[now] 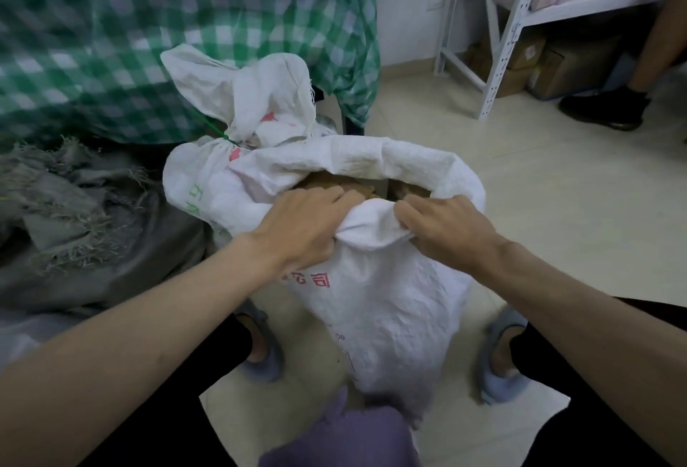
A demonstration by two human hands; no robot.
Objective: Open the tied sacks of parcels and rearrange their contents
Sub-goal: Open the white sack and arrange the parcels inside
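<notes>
- Two white woven sacks stand on the tiled floor: the open sack (386, 303) nearest, with red print "公司" on its side, and a tied sack (238, 124) behind it with partly hidden green characters.
- Left hand (308, 228) and right hand (442, 228) each have a grip closed on the open sack's near rim.
- Brown parcels (334, 184) show inside.
- Green checked bag (148, 32) and grey sacking (74, 214) crowd the left; shelving (520, 17) holds boxes.

White woven sacks: 2, one open (390, 303), one tied (245, 95). Hands: 2, left (301, 228), right (442, 228). Slippers: 2.
</notes>
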